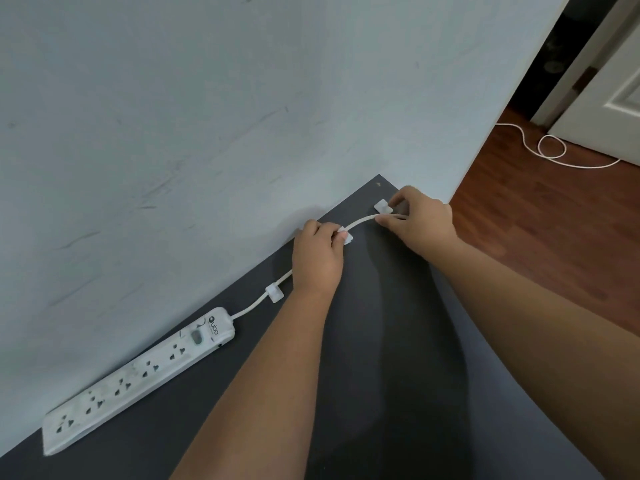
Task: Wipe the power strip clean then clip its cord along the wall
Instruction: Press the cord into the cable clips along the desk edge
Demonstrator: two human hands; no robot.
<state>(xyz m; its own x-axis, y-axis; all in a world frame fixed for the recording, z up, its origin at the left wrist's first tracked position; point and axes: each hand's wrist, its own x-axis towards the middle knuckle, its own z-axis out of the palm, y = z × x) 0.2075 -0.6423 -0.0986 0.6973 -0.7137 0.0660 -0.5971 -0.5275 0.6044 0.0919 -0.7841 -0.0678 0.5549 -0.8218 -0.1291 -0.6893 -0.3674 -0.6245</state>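
A white power strip point(138, 377) lies on the dark grey tabletop point(381, 358) against the pale wall. Its white cord point(251, 306) runs right through a white clip point(274, 293) stuck to the table. My left hand point(317, 261) presses on the cord at a second clip point(346, 236). From there the cord arcs up to my right hand point(420, 221), which pinches it beside a third clip point(383, 206) near the table's far corner.
The pale wall point(207, 133) rises right behind the strip and clips. Beyond the table's right edge is wooden floor point(536, 237), where the rest of the white cord point(554, 150) loops in front of a white door point(609, 91).
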